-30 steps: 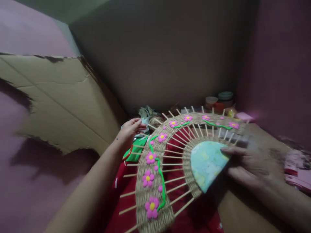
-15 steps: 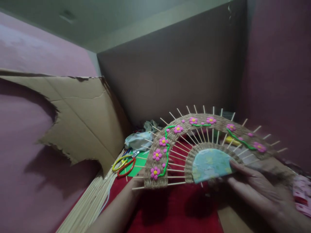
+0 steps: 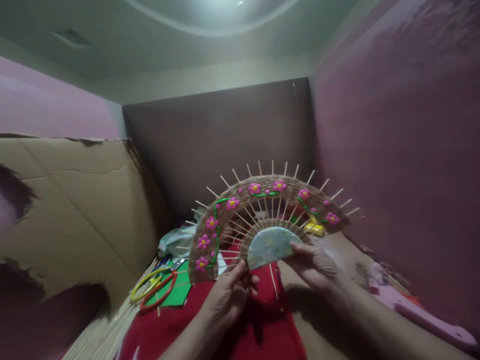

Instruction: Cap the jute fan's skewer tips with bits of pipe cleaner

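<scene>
I hold a half-round woven craft piece upright in front of me. It has a woven straw arc with pink flowers and green vines, wooden sticks that fan outward, and a pale blue-green half-disc at its base. My left hand pinches the base from below at the left. My right hand grips the base at the right, with fingers closed on the half-disc's edge.
A torn cardboard sheet leans at the left. Scissors with yellow and red handles lie on green paper by a bundle of sticks. A red cloth lies under my hands. A pink object is at the right.
The craft piece rose from tilted flat to upright and moved left. My left hand came from the far left rim to the base. The view tilted up toward the ceiling.
</scene>
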### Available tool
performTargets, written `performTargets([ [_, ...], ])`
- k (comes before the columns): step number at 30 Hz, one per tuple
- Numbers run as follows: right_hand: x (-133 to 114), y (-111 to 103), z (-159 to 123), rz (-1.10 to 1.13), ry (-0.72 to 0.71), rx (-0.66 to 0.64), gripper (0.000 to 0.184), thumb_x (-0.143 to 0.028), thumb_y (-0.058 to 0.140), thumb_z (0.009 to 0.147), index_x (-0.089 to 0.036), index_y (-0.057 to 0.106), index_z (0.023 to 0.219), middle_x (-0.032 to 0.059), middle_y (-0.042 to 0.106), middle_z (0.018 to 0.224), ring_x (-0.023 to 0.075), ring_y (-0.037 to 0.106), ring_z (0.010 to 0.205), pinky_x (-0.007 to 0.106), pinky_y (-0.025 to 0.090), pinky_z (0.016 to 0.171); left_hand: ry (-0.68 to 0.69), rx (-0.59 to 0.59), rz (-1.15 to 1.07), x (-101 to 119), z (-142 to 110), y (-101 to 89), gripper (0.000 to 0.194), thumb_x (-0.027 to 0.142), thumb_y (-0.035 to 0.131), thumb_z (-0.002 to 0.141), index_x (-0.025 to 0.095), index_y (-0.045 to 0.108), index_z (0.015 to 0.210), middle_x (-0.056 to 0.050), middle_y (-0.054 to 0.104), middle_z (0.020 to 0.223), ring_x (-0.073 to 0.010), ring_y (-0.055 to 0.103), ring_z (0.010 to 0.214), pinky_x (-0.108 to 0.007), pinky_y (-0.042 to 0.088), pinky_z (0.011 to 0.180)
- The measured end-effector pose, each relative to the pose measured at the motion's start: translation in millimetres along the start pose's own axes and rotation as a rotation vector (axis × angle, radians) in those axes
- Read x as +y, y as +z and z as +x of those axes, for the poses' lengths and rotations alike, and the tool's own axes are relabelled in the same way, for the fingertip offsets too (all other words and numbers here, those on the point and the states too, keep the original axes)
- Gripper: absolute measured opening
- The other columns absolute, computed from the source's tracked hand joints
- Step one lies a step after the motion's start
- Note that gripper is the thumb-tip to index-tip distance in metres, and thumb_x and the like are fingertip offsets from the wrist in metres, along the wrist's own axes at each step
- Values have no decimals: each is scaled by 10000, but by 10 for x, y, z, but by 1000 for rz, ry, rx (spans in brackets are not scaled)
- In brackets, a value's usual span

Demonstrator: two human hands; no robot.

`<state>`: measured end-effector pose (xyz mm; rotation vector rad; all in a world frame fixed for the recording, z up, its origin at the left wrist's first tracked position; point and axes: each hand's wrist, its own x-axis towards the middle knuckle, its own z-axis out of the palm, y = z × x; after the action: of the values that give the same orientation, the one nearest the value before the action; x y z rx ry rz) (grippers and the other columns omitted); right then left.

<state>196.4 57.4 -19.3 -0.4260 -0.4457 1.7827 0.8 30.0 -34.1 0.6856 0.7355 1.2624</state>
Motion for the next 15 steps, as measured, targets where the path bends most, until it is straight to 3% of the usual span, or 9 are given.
performTargets([
  [3,58,-74,12,-52,13,-3,112,-28,641,622,-108,646,700,54,684,762,172,630,791,367,482,892,-6,101,-62,31,98,4,64,92,637,738,136,608,774,-47,665,731,-141,625,544,-218,489,444],
  [9,138,-255,57,-89,67,-76,111,-109,686,623,-85,669,730,64,670,696,191,624,755,369,458,863,-44,123,-59,0,150,-89,130,20,550,780,135,609,787,-31,662,705,-136,647,557,-212,533,479],
  [15,194,-322,40,-116,75,-136,162,-110,672,626,-79,673,786,85,679,749,176,623,762,343,433,874,-71,187,-28,17,124,-72,129,29,581,760,148,612,718,-15,651,685,-126,627,526,-220,532,488],
])
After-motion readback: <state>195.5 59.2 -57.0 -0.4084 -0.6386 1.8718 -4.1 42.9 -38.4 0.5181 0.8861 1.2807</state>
